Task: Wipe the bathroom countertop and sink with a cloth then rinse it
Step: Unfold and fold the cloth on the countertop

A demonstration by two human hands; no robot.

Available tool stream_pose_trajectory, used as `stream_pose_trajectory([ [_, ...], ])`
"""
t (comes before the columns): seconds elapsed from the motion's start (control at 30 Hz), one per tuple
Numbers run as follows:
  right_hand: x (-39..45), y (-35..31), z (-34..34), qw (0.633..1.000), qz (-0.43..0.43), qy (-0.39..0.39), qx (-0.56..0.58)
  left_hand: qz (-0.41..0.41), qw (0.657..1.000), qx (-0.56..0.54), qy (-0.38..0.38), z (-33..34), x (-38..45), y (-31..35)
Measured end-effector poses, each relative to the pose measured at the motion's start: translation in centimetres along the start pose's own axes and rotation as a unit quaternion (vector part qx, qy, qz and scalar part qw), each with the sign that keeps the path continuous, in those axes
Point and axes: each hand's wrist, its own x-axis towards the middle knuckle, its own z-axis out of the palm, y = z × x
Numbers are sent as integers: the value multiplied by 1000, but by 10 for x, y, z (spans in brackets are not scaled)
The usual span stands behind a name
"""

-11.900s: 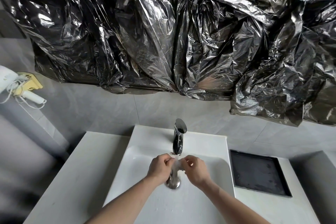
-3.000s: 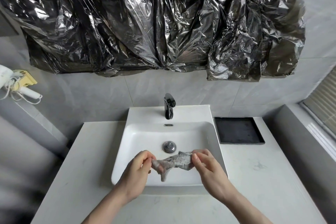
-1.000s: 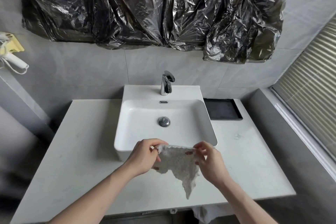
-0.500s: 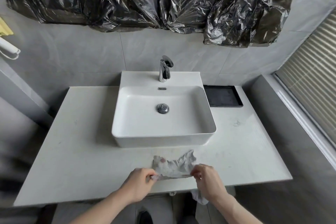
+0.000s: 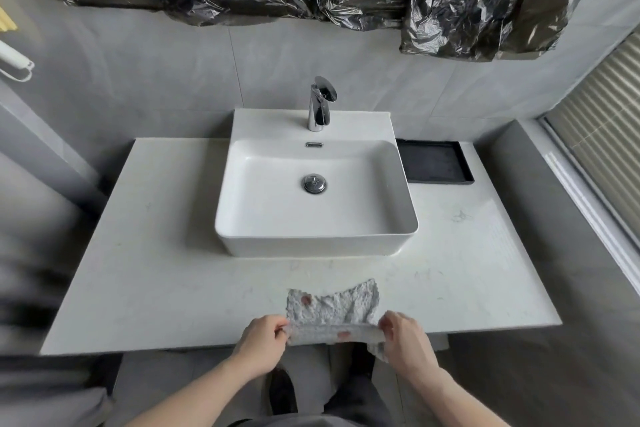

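The person is standing at the front edge of the white counter (image 5: pixel 173 288), and both hands are pinching a damp, crumpled grey cloth (image 5: pixel 332 305) by its near corners: the left hand (image 5: pixel 263 340) is gripping the left corner, the right hand (image 5: pixel 403 340) the right one, with a bit of fabric hanging below the right fingers. The cloth is being stretched flat, its far part lying on the counter just in front of the white vessel sink (image 5: pixel 311 243), apart from it; a couple of reddish spots are showing on the fabric. No water is running from the chrome faucet (image 5: pixel 320 104), and the basin is looking clean around the drain plug (image 5: pixel 314 183). A black tray (image 5: pixel 433 166) is sitting beside the sink on the right. Faint marks are showing on the counter to the right of the basin, so wiping there is probably still to come. Judging by this, the cloth is being laid out for wiping, with rinsing still ahead
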Motion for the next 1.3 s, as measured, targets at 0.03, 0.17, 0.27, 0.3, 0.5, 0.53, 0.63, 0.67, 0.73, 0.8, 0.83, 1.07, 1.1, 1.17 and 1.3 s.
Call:
stream_pose_trajectory([
  [0.03, 7, -3, -4, 1000, -8, 7, 9, -15, 1000, -15, 10, -1, 3, 1],
  [0.17, 40, -16, -16, 999, -17, 17, 22, -50, 998, -14, 35, -2, 18, 8],
  [0.27, 63, -23, -22, 1000, -22, 4, 16, -87, 995, -25, 47, -1, 33, 8],
  [0.3, 71, -24, -22, 1000, -22, -5, 10, -97, 994, -29, 46, -1, 38, 9],
  [0.5, 95, -22, -16, 997, -8, -59, -41, -69, 991, 94, 63, -1, 34, 26],
  [0.53, 94, -20, -14, 997, 3, -65, -46, -40, 991, 117, 57, 2, 32, 28],
  [0.63, 87, -13, -3, 996, 60, -72, -13, 34, 989, 141, -3, 17, 26, 28],
  [0.67, 84, -10, 0, 994, 76, -73, -2, 44, 988, 148, -28, 22, 24, 28],
  [0.73, 79, -7, 6, 993, 90, -79, 18, 45, 983, 165, -72, 30, 21, 26],
  [0.8, 76, -4, 11, 990, 102, -84, 55, 40, 981, 170, -88, 33, 19, 24],
  [0.83, 76, -3, 13, 987, 116, -83, 72, 41, 980, 172, -90, 33, 20, 24],
  [1.07, 75, -16, -1, 973, 161, -69, 150, 54, 984, 144, -89, 24, 18, 20],
  [1.1, 73, -19, -5, 971, 162, -64, 165, 56, 985, 140, -88, 23, 17, 19],
  [1.17, 68, -25, -13, 969, 152, -48, 186, 60, 986, 129, -89, 21, 14, 17],
  [1.3, 59, -53, -23, 960, 137, -37, 240, 54, 990, 98, -90, 16, 3, 11],
])
